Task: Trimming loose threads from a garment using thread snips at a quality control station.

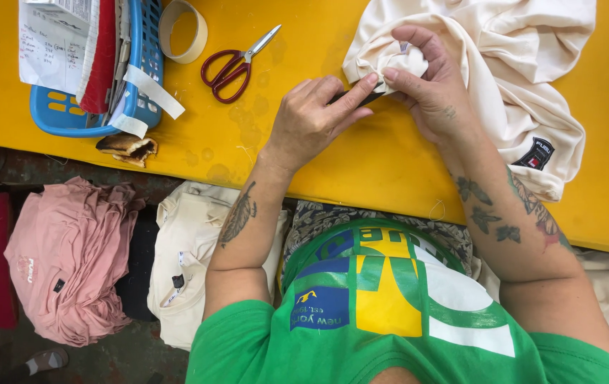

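From the head camera, the right hand [429, 82] bunches a fold of the cream garment [510, 71] near the yellow table's [361, 163] far edge, while the left hand [311, 117] pinches a thin dark tool [350, 94] against it, seemingly trimming threads. A steady hold matters next. The fabric lies crumpled, a dark label showing.

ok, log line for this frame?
left hand: pinches dark tool at cream garment | right hand: grips bunched cloth | red scissors: idle on yellow table
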